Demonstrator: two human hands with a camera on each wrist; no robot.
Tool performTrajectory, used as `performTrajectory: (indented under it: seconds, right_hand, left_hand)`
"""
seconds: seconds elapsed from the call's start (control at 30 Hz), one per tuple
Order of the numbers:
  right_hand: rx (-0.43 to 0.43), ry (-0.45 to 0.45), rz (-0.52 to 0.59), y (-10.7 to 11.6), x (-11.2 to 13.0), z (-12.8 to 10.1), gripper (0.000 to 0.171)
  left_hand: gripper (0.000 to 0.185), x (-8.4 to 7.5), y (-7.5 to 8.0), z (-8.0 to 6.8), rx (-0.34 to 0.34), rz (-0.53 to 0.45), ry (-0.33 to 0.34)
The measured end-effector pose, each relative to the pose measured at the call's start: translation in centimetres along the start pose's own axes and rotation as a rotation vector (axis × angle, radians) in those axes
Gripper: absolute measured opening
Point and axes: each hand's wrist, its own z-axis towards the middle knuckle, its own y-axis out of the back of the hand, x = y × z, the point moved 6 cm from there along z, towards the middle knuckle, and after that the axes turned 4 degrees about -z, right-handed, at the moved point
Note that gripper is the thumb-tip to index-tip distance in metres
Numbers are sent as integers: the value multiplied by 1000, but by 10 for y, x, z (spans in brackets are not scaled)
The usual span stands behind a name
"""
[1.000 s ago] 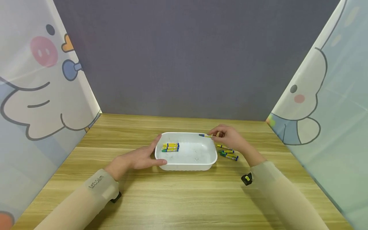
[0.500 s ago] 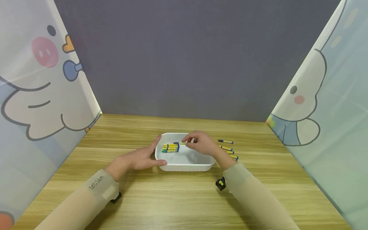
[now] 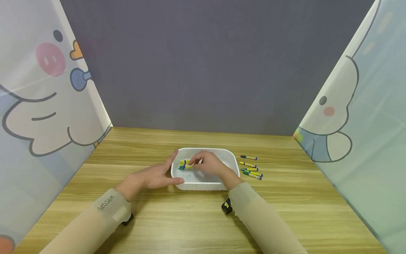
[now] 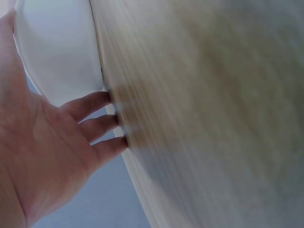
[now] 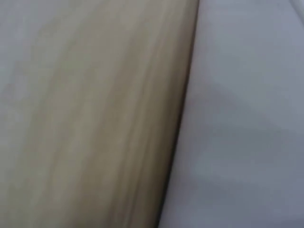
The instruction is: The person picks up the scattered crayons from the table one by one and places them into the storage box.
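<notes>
Left hand (image 3: 151,176) flat and relaxed against the white tray (image 3: 229,155) at its nine o'clock rim. Right hand (image 3: 207,164) inside, fingers curled over the tray crayons (image 3: 184,164); grip impossible to tell. Four, maybe five loose crayons (image 3: 251,168) at three o'clock. Bare wooden table (image 3: 190,218) at six.

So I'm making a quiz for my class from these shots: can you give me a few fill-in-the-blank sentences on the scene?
The left hand rests against the white ____.
The right hand reaches into the tray at the ____ lying inside.
The loose crayons lie on the table to the tray's ____.

Missing words: tray; crayons; right
</notes>
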Motion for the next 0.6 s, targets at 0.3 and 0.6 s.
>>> performTrajectory:
  seconds: [0.3,0.6]
  right_hand:
    - [67,13,-43,-8,2,0,15]
    - [69,-34,-140,-10,4,1,12]
  left_hand:
    - [125,1,0,1,7,0,4]
    - [126,-1,0,0,8,3,1]
